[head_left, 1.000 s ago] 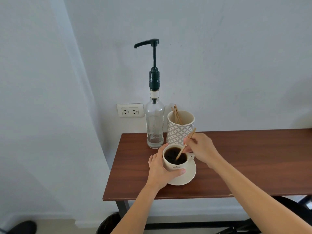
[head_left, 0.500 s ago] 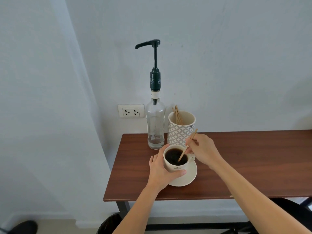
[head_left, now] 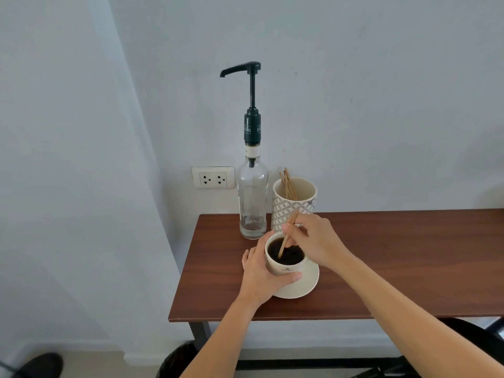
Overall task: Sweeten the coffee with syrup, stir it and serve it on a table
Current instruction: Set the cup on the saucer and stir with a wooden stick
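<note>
A cream coffee cup (head_left: 283,266) full of dark coffee stands on a cream saucer (head_left: 305,285) near the left end of the brown wooden table (head_left: 395,257). My left hand (head_left: 261,276) wraps around the cup's left and front side. My right hand (head_left: 313,241) pinches a thin wooden stir stick (head_left: 285,241) whose lower end dips into the coffee. Behind the cup stands a clear glass syrup bottle (head_left: 252,203) with a dark green pump, nearly empty.
A patterned white holder (head_left: 293,203) with several wooden stir sticks stands right of the bottle, against the wall. A double wall socket (head_left: 213,177) sits left of the bottle. A dark bin (head_left: 177,361) is under the table's near edge.
The stir stick's tip has shifted leftward in the coffee, and my right hand has moved a little over the cup. My left hand keeps hold of the cup.
</note>
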